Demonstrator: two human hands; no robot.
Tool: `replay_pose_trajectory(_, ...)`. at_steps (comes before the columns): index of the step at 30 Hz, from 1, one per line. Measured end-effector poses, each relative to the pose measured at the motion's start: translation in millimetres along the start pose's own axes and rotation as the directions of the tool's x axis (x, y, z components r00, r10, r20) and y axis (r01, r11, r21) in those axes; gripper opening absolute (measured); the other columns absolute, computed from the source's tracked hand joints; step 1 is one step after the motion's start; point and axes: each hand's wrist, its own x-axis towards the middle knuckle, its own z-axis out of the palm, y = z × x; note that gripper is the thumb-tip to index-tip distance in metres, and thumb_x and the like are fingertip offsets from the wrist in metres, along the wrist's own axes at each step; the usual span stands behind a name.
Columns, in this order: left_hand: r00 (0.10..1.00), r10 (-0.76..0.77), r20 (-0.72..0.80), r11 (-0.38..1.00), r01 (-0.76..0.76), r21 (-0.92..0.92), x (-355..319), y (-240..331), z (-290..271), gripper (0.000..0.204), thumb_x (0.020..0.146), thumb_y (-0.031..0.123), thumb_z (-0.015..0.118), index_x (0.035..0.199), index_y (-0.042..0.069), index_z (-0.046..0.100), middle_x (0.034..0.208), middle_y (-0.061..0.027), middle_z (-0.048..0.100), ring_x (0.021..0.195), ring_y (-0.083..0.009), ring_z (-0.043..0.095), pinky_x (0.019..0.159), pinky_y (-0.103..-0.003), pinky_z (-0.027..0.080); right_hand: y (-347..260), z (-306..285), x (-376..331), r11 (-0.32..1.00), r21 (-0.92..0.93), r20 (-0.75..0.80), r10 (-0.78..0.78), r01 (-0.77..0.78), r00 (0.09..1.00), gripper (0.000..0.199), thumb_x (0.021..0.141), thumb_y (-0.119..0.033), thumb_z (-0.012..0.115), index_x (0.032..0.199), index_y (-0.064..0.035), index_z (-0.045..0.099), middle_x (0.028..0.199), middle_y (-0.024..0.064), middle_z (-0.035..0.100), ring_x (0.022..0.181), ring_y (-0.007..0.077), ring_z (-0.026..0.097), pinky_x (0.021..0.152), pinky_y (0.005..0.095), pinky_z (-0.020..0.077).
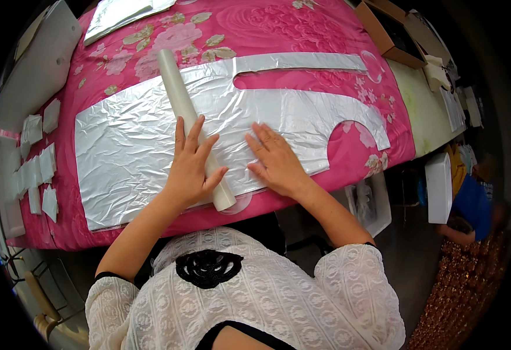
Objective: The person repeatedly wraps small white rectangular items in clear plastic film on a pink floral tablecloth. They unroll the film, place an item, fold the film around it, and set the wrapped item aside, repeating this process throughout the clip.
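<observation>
A crinkled, silvery-white plastic apron [121, 140] lies spread on a table covered with a pink floral cloth. It has a curved cutout and a long strap at its right end. Slanting across it is a pale, smooth tube [178, 93], its near end close to the table's front edge. My left hand [191, 166] rests on the lower half of this tube, fingers spread, not wrapped round it. To the right of the tube, my right hand [276, 163] lies flat on the apron with its fingers extended, holding nothing.
Small folded white packets [33, 169] lie along the table's left side, by a white foam box [39, 70]. A stack of silvery sheets [124, 17] sits at the far left. An open cardboard box [386, 29] stands far right. Another person [471, 204] is at the right, below table height.
</observation>
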Motion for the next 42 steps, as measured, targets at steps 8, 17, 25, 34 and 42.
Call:
replay_pose_trajectory(8, 0.982, 0.033, 0.186, 0.999, -0.036, 0.010, -2, 69, 15, 0.057, 0.075, 0.036, 0.064, 0.116, -0.001, 0.054, 0.140, -0.0194, 0.031, 0.134, -0.0502, 0.007, 0.106, -0.057, 0.019, 213, -76, -87, 0.748, -0.229, -0.480, 0.471, -0.623, 0.741, 0.037, 0.091, -0.020, 0.045, 0.117, 0.0045, 0.054, 0.125, 0.0223, 0.051, 0.120, 0.0343, 0.046, 0.101, 0.0375, 0.0354)
replay_pose_trajectory(17, 0.973, 0.048, 0.226, 0.999, -0.045, -0.016, -3, 83, 24, 0.058, 0.074, 0.033, 0.065, 0.120, 0.001, 0.051, 0.138, -0.0196, 0.033, 0.135, -0.0462, 0.009, 0.104, -0.060, 0.016, 176, -96, -75, 0.716, -0.249, -0.636, 0.387, -0.652, 0.668, 0.009, 0.073, -0.012, 0.064, 0.077, -0.0046, 0.061, 0.089, 0.0104, 0.065, 0.086, 0.0297, 0.059, 0.077, 0.0391, 0.0441)
replay_pose_trajectory(25, 0.944, -0.135, 0.301, 0.443, 0.329, -0.834, 3, 79, 11, 0.046, 0.087, 0.019, 0.058, 0.128, 0.002, 0.042, 0.130, -0.0146, 0.046, 0.119, -0.0235, 0.046, 0.097, -0.037, 0.040, -10, -76, -14, 0.900, 0.343, -0.376, 0.394, -0.269, 0.839, 0.017, 0.068, -0.007, 0.069, 0.070, -0.0052, 0.053, 0.081, 0.0075, 0.062, 0.074, 0.0256, 0.059, 0.070, 0.0342, 0.0442)
replay_pose_trajectory(34, 0.702, -0.397, 0.591, 0.107, 0.675, -0.730, -14, -5, -45, 0.022, 0.086, 0.021, 0.060, 0.096, 0.002, 0.060, 0.094, -0.0094, 0.066, 0.085, -0.0174, 0.064, 0.069, -0.029, 0.050, -95, -52, -14, 0.806, 0.591, -0.030, -0.023, 0.036, 0.999, 0.025, 0.073, -0.018, 0.072, 0.089, -0.0035, 0.059, 0.081, 0.0091, 0.061, 0.074, 0.0250, 0.061, 0.066, 0.0329, 0.0477)
replay_pose_trajectory(42, 0.577, -0.635, 0.513, 0.246, 0.781, -0.574, -80, -135, -129, 0.007, 0.084, 0.010, 0.057, 0.089, 0.004, 0.058, 0.080, -0.0042, 0.064, 0.069, -0.0109, 0.061, 0.061, -0.024, 0.048, -90, -44, -39, 0.847, 0.025, 0.372, 0.485, -0.531, 0.792, 0.056, 0.071, -0.055, 0.066, 0.081, -0.0005, 0.059, 0.069, 0.0150, 0.061, 0.067, 0.0306, 0.062, 0.060, 0.0386, 0.0483)
